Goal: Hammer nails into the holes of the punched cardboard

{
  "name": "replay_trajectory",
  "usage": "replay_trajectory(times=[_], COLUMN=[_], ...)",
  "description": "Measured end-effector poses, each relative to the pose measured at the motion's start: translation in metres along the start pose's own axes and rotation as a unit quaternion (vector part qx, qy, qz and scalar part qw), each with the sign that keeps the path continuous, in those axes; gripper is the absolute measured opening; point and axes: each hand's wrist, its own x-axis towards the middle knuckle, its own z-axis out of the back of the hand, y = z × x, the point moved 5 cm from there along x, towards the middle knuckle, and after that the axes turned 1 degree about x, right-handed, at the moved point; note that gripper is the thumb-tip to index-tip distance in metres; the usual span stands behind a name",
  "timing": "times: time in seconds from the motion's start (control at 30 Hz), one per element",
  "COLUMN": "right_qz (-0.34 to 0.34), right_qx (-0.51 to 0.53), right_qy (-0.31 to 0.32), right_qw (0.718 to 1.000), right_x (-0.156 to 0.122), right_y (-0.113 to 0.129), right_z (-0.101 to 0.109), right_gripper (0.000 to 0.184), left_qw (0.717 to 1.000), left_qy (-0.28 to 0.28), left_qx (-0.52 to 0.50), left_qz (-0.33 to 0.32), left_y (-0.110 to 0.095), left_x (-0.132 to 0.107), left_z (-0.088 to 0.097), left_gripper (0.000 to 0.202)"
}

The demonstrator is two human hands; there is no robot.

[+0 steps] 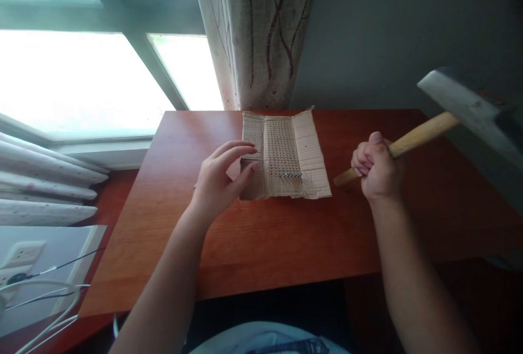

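Observation:
My right hand [379, 168] is closed around the wooden handle of a hammer [425, 134], whose metal head is raised at the far right. A folded-out piece of cardboard [311, 150] lies on the wooden table, its middle panel dotted with rows of small holes. Near that panel's lower end, a short row of thin metal pieces that look like nails [290, 175] sticks up. At the cardboard's left flap is my left hand [220, 174], its thumb and fingers apart; whether the fingertips touch the flap I cannot tell.
The reddish-brown table [281, 239] stands against the window [134, 60] and a grey wall. A patterned curtain [265, 32] hangs behind it. A tiny metal tip [195, 185] shows beside my left wrist. White cables [61, 288] and a wall socket [24, 254] are at the lower left.

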Motion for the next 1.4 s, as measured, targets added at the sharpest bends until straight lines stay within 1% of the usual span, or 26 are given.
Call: replay_trajectory(times=[0.07,0.1,0.17,0.2,0.23,0.3,0.4,0.63,0.9,1.13,1.4], right_qz=[0.003,0.009,0.025,0.033,0.04,0.047,0.054,0.054,0.045,0.057,0.053], right_qx=[0.003,0.007,0.018,0.024,0.029,0.032,0.034,0.036,0.014,0.02,0.019], right_qy=[-0.006,-0.011,-0.021,-0.025,-0.03,-0.032,-0.031,-0.04,-0.041,-0.039,-0.042], right_qw=[1.0,1.0,0.999,0.999,0.998,0.998,0.997,0.997,0.998,0.997,0.998], right_x=[0.002,0.003,0.004,0.004,0.004,0.003,0.003,0.003,0.002,0.001,0.0], right_y=[-0.002,-0.003,-0.005,-0.006,-0.006,-0.007,-0.006,-0.006,-0.007,-0.005,-0.005], right_z=[-0.001,-0.002,-0.002,-0.003,-0.003,-0.003,-0.002,0.0,-0.002,-0.003,-0.003], right_gripper=[0.059,0.058,0.058,0.058,0.058,0.059,0.06,0.06,0.061,0.06,0.06], left_qw=[0.994,0.984,0.947,0.926,0.909,0.89,0.877,0.851,0.845,0.839,0.824], left_qy=[-0.022,-0.018,0.018,0.04,0.062,0.097,0.122,0.136,0.146,0.161,0.195], left_qx=[0.092,0.158,0.289,0.337,0.369,0.401,0.419,0.447,0.448,0.451,0.467], left_qz=[0.048,0.08,0.143,0.165,0.181,0.195,0.199,0.241,0.255,0.259,0.255], left_y=[0.015,0.023,0.04,0.046,0.052,0.059,0.063,0.068,0.069,0.07,0.068], left_x=[-0.005,-0.009,-0.018,-0.022,-0.027,-0.035,-0.042,-0.046,-0.046,-0.046,-0.044], left_z=[0.014,0.021,0.032,0.037,0.041,0.045,0.046,0.043,0.04,0.04,0.033], left_gripper=[0.02,0.02,0.021,0.022,0.022,0.024,0.028,0.03,0.034,0.036,0.037])
